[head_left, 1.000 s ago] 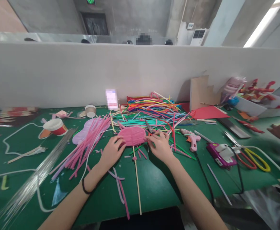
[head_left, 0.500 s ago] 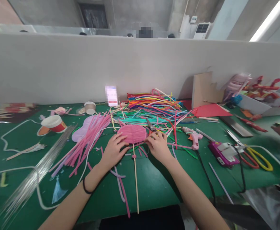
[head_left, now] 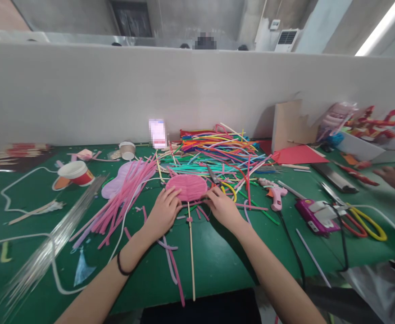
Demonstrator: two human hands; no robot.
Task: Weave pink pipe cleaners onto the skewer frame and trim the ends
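Both hands meet at a pink woven oval (head_left: pixel 189 186) lying flat on the green surface (head_left: pixel 224 256). The right hand (head_left: pixel 222 210) has its grip pinched together on the oval's right rim. The left hand (head_left: pixel 165 212) lays curled fingers on the left rim, and I cannot tell whether its grip is closed. A thin wooden stick (head_left: pixel 192 256) runs from the oval toward the person. Just behind lies a heap of coloured pipe cleaners (head_left: pixel 217 150), with a pink glue gun (head_left: pixel 277 194) to the right.

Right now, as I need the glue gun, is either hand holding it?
No, the glue gun lies untouched on the table, right of the right hand.
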